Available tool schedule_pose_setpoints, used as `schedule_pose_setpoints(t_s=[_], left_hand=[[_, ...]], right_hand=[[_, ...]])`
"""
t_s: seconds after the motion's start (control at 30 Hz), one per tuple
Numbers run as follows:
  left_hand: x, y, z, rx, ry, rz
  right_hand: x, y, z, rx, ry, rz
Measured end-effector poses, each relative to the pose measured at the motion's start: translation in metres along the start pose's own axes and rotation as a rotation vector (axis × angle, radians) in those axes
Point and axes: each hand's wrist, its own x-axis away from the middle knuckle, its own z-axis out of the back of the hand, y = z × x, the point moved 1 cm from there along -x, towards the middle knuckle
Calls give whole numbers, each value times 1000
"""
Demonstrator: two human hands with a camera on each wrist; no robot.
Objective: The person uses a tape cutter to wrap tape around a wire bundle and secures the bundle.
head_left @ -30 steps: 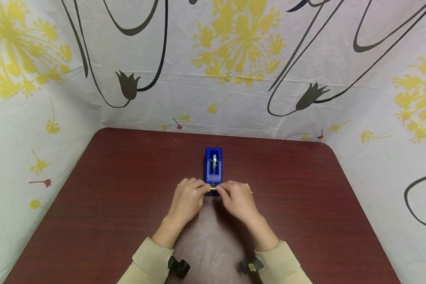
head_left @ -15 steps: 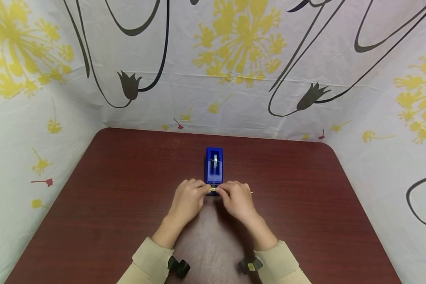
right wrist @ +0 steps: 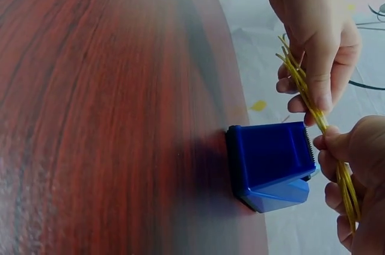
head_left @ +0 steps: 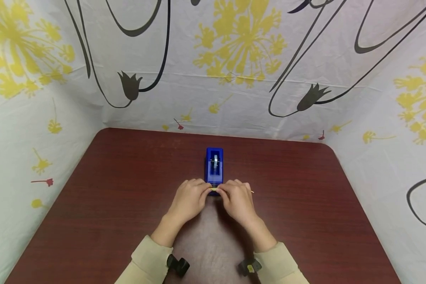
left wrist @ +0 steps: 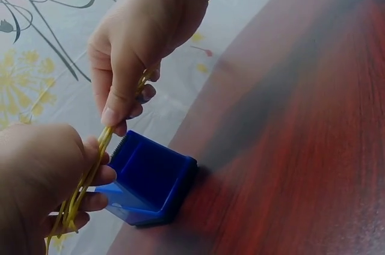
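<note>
Both hands pinch one bundle of thin yellow strands (right wrist: pixel 298 77), held crosswise at the front end of a blue tape dispenser (head_left: pixel 214 175). My left hand (head_left: pixel 188 199) holds it between thumb and fingers from the left. From the right, my right hand (head_left: pixel 239 199) does the same, its fingertips close to the left ones. A short shiny stretch of the bundle shows between the thumbs. In the left wrist view, loose strand ends (left wrist: pixel 72 213) lie along the left fingers. The dispenser's toothed cutter (right wrist: pixel 308 142) is right beside the fingertips. A tape roll (head_left: pixel 215 162) sits inside the dispenser.
The dispenser stands on a dark red wood-grain table (head_left: pixel 127 189) with rounded far corners. A white cloth (head_left: pixel 184 98) with yellow and grey flower prints hangs behind and at both sides. Small black devices, the left one (head_left: pixel 178 265) among them, are worn at the sleeve cuffs.
The hands stay on the bundle at the dispenser's front. The left fingertips have edged slightly right, so less of the yellow bundle shows between the hands.
</note>
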Motion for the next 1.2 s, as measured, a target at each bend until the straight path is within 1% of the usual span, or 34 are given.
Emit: schedule_pose_setpoints(t_s=[0.17,0.27,0.5,0.67,1.03,1.2], left_hand=[[-2,0,1,-18,-39,3],[-2,1,2,-17,-37,-1],[-2,-1,1,1,37,-48],[-1,-2,-1,6,81,-66],[0,-2,-6,34,155,-74],[0,-1,-8,42,180,-66]], right_hand=[[1,1,-2,5,30,36],[2,1,-3,-3,40,50],[3,1,-4,-3,37,59],[2,0,-2,13,21,63],[1,0,-1,47,9,86],[1,1,-1,50,14,69]])
